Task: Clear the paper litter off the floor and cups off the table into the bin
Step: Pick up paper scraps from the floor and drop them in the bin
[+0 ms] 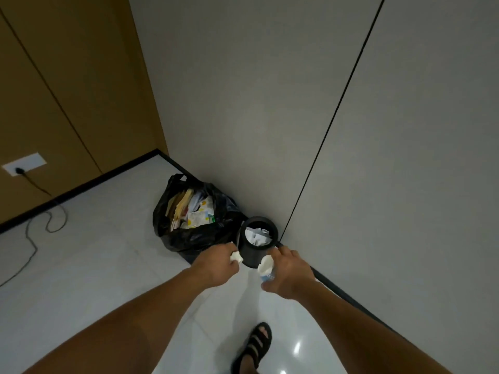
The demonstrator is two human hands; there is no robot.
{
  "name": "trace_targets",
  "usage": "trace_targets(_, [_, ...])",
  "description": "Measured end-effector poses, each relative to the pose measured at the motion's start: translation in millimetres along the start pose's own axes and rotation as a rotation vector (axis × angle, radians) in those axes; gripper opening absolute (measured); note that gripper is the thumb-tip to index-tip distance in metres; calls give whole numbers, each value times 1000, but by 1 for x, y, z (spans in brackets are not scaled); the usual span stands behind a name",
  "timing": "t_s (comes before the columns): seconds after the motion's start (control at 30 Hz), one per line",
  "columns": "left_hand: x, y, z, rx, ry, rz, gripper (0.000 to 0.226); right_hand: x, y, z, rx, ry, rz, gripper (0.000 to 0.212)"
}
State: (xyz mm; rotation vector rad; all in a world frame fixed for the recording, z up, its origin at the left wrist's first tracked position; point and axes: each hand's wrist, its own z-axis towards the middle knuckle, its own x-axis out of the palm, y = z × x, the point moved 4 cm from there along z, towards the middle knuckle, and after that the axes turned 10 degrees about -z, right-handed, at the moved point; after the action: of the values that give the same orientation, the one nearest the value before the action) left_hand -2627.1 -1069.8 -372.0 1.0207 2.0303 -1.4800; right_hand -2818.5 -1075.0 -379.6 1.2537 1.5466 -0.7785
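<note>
A small black round bin (pixel 252 255) stands on the floor against the grey wall, with white crumpled paper inside it. My left hand (pixel 218 264) grips a white scrap of paper (pixel 235 256) just left of the bin's side. On the bin's near right, my right hand (pixel 290 271) holds a crushed white and blue paper cup (pixel 266 268). Both hands hover close to the bin, below its rim in the picture.
A black rubbish bag (pixel 189 236) full of paper and wrappers sits left of the bin. A black cable (pixel 40 228) runs from a wall socket (pixel 24 164) across the pale tiled floor. My sandalled foot (pixel 255 346) stands near the bottom edge.
</note>
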Motion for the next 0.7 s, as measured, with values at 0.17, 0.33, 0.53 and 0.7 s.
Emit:
trace_targets(0.17, [-7,-16,89,-3,56,7,39,-13,-34,87,10,29,19,85])
trace_targets(0.33, [-20,-27,174,26,112,50,37,-27,-60,161,43,72,6,86])
trace_targets(0.53, [-22,-20,274,63,236,72,37,-27,-81,233,155,125,42,85])
trace_targets(0.7, [-2,11,364,100,353,89,41,10,-90,298,253,163,91,84])
